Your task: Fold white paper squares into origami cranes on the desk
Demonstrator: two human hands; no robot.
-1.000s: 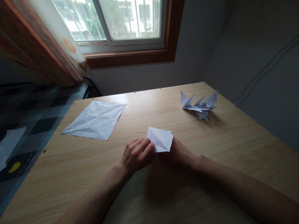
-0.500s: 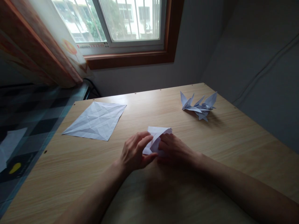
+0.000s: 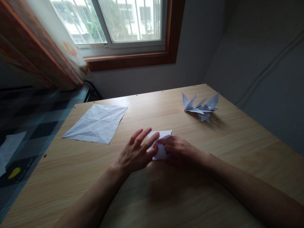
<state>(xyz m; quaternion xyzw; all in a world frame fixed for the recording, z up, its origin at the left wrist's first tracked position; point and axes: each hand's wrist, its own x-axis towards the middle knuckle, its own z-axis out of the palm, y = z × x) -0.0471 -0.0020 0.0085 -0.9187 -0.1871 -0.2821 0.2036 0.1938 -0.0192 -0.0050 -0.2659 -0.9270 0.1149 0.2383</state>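
A small folded sheet of white paper (image 3: 163, 152) lies on the table in front of me, with an upper flap bent over. At its left side is my left hand (image 3: 136, 152), fingers spread, index fingertip and thumb at the paper. My right hand (image 3: 181, 148) has its fingers curled on the paper's right part, the index finger reaching across the flap. Part of the right fingers and the paper's lower right edge are hidden in shadow.
A creased square paper sheet (image 3: 96, 124) lies flat on the wooden table (image 3: 78, 177) to the left. Folded paper figures with pointed wings (image 3: 201, 108) stand at the back right. A checked cloth surface (image 3: 47, 129) adjoins on the left, below a curtain (image 3: 40, 41).
My left hand has shifted slightly left and its fingers have spread apart. The raised flap is now lower, and my right index finger has stretched leftward across it.
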